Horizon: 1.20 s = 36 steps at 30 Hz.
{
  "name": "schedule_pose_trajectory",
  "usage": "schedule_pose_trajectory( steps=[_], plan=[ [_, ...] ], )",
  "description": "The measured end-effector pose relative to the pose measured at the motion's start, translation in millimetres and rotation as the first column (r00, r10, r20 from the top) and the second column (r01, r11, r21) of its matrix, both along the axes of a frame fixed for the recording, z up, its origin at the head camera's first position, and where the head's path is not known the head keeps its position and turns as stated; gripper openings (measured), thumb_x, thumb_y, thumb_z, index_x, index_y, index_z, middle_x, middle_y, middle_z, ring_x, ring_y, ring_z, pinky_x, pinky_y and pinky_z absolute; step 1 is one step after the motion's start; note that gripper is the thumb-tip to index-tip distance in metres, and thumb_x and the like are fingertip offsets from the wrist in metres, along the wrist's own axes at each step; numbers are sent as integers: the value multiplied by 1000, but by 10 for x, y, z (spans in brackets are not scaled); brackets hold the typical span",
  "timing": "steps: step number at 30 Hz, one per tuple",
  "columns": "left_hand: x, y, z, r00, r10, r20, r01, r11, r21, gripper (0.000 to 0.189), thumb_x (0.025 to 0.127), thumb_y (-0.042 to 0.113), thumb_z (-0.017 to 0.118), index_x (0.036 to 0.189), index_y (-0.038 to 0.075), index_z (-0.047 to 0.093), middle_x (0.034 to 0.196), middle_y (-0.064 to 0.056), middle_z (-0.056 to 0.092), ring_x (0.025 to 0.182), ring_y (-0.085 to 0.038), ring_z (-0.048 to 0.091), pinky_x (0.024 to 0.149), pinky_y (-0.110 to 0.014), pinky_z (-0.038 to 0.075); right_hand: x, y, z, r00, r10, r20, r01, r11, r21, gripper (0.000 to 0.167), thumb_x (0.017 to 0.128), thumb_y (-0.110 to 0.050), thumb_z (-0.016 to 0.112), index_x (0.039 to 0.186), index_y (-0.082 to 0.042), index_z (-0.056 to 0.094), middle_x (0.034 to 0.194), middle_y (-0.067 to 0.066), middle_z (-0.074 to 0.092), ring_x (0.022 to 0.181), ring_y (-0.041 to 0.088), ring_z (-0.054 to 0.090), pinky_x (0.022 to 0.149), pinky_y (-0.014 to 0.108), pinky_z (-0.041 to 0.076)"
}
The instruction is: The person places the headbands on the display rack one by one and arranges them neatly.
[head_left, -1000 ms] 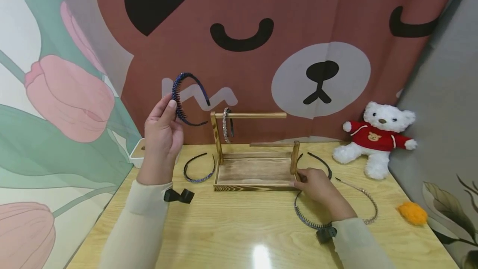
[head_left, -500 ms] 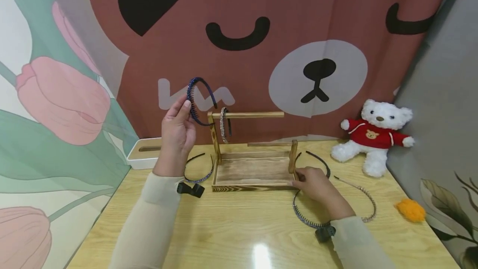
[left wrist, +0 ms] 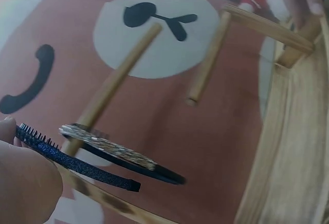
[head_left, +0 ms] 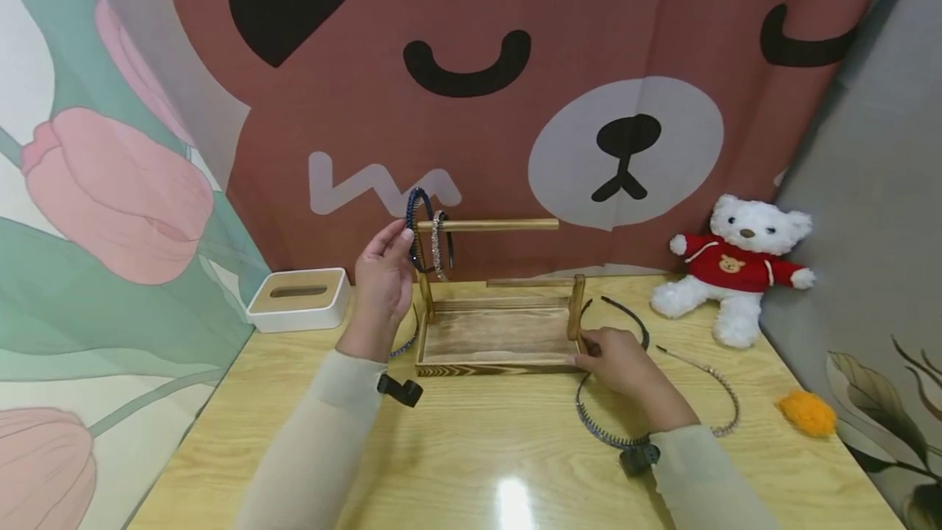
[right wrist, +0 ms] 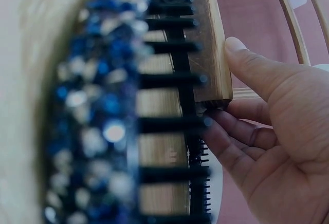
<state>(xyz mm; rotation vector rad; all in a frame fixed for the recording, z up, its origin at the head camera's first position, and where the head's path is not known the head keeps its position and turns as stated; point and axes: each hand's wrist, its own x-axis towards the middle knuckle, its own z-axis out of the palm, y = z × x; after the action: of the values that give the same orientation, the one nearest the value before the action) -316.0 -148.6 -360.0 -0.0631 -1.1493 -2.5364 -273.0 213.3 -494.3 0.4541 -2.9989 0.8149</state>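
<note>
A blue headband is pinched by the left hand; a wooden rack is gripped by the right hand.

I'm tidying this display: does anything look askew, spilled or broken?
Nothing looks spilled or broken, and the wooden stand sits upright. One mild oddity: the orange fluffy clump near the right edge of the table, unlike the loose headbands beside the stand, so perhaps a stray.
</note>
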Motion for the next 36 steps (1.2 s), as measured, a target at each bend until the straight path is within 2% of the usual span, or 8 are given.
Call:
schedule_pose_trajectory(
  steps=[5, 13, 21, 26, 36],
  plan=[
    [-53, 14, -144, 1000, -11, 17, 11, 1000, -10, 33, 102, -14, 65, 97, 13, 83, 107, 0, 74, 100, -9, 66, 91, -15, 58, -11, -13, -7, 1000, -9, 13, 9, 1000, 2, 47, 102, -34, 79, 139, -4, 74, 110, 12, 78, 106, 29, 74, 91, 53, 61],
    [-66, 35, -225, 998, 4, 70, 0, 999, -53, 31, 101, -11, 69, 98, 17, 82, 94, 4, 68, 88, -7, 62, 77, -13, 54, -22, -14, 0, 999, -17, 33, 17, 1000, 8, 49, 102, -36, 79, 140, -5, 74, 114, 13, 79, 109, 30, 74, 92, 53, 62],
    [-108, 54, -350, 996, -7, 84, 14, 997, -79, 29, 101, -10, 70, 101, 16, 82, 94, 5, 67, 89, -6, 61, 82, -13, 55, -10, -11, 1, 998, -23, 59, 24, 1000, -8, 54, 103, -36, 79, 145, -4, 70, 121, 17, 78, 113, 34, 75, 94, 54, 62],
    [-109, 89, -353, 997, -16, 75, 21, 998, -62, 29, 100, -12, 70, 100, 15, 83, 94, 3, 71, 90, -7, 65, 86, -15, 58, -7, -7, 6, 998, -23, 53, 24, 1000, -19, 54, 103, -35, 79, 146, -4, 70, 120, 17, 78, 114, 35, 74, 95, 55, 62],
    [-85, 139, -362, 997, -37, 66, 41, 997, -59, 30, 102, -12, 68, 101, 14, 82, 100, 2, 74, 94, -9, 69, 87, -17, 60, -7, -6, 0, 997, -25, 69, 26, 999, -18, 54, 103, -36, 78, 147, -4, 69, 122, 17, 78, 114, 34, 74, 95, 55, 62]
  ],
)
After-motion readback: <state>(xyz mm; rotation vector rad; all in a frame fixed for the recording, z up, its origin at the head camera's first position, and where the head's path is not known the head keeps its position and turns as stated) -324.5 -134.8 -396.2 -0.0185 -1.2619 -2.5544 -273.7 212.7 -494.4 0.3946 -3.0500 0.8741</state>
